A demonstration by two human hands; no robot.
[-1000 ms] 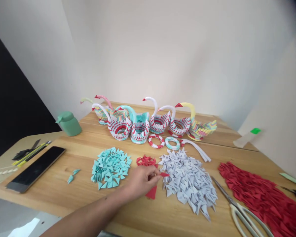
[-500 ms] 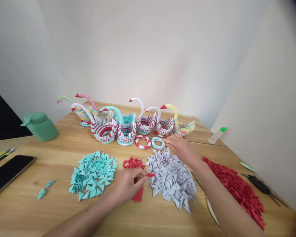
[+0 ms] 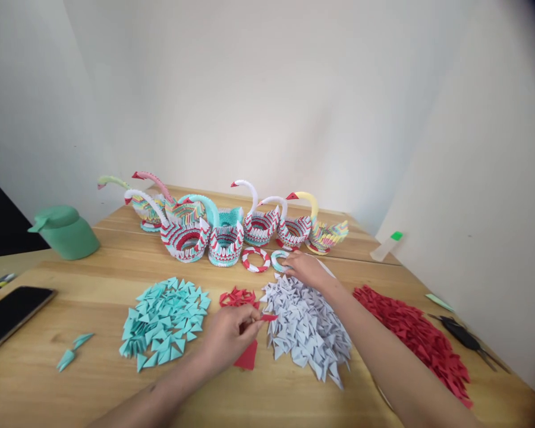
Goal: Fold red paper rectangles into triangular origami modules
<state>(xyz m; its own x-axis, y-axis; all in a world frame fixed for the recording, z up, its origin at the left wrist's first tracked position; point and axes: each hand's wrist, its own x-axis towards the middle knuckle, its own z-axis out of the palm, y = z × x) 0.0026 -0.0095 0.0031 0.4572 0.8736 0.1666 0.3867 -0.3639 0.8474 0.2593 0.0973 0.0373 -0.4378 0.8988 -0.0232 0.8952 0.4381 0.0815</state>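
Pinched between the fingers of my left hand [image 3: 237, 330] is a small red paper piece [image 3: 268, 318], pointing right over the edge of the grey-white paper pile [image 3: 307, 321]. My right hand [image 3: 307, 268] reaches past that pile, its fingers closed at the right side of the teal and white ring [image 3: 275, 261]; its fingertips are partly hidden. A red and white ring [image 3: 255, 268] lies just to the left. Red folded pieces [image 3: 238, 296] sit behind my left hand, and a red paper sheet [image 3: 246, 355] lies below it.
Several paper swans [image 3: 226, 241] stand along the back. Teal pieces [image 3: 164, 321] lie left of centre, red pieces [image 3: 414, 333] at the right. Around the edges are a green jug [image 3: 66, 235], a phone [image 3: 13, 318], scissors [image 3: 466, 336] and a green-capped bottle [image 3: 386, 246].
My right hand has moved left onto the teal and white ring, and its fingers have bent down. My left hand still pinches the red piece. The view has shifted slightly.
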